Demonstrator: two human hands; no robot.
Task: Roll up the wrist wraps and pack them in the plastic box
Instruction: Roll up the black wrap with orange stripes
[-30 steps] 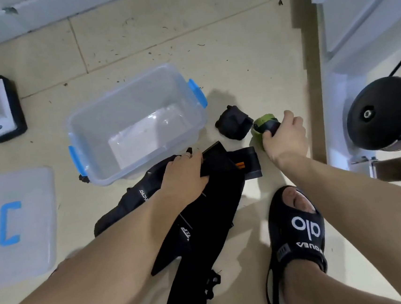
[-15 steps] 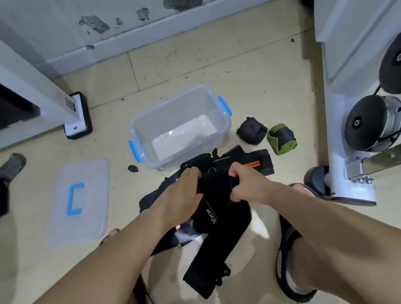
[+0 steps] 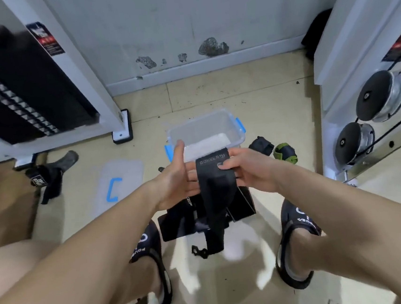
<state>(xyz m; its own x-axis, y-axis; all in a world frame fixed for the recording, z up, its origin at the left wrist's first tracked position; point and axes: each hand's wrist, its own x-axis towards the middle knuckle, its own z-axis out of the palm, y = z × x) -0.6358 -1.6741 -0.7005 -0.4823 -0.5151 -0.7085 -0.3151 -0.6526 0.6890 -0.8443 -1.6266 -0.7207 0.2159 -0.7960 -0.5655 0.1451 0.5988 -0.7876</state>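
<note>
Both hands hold one black wrist wrap (image 3: 216,187) up in front of the person, above the floor (image 3: 276,110). The right hand (image 3: 247,167) pinches the wrap's top end, thumb pressed on the front just below the printed lettering, fingers curled behind it. The left hand (image 3: 177,176) is at the wrap's left edge with its fingers straight and pointing up, palm turned toward the strap (whether it actually grips the cloth cannot be told). The wrap hangs down loose between the two sandals (image 3: 153,261), its lower end near the floor.

Under it lies a heap of more black wraps (image 3: 241,202). The clear plastic box (image 3: 207,129) with blue latches stands open just beyond the hands. To its right sit a rolled black wrap (image 3: 261,146) and a rolled green-and-black wrap (image 3: 285,154), side by side. The box lid (image 3: 121,176) lies flat on the floor to the left.
</note>
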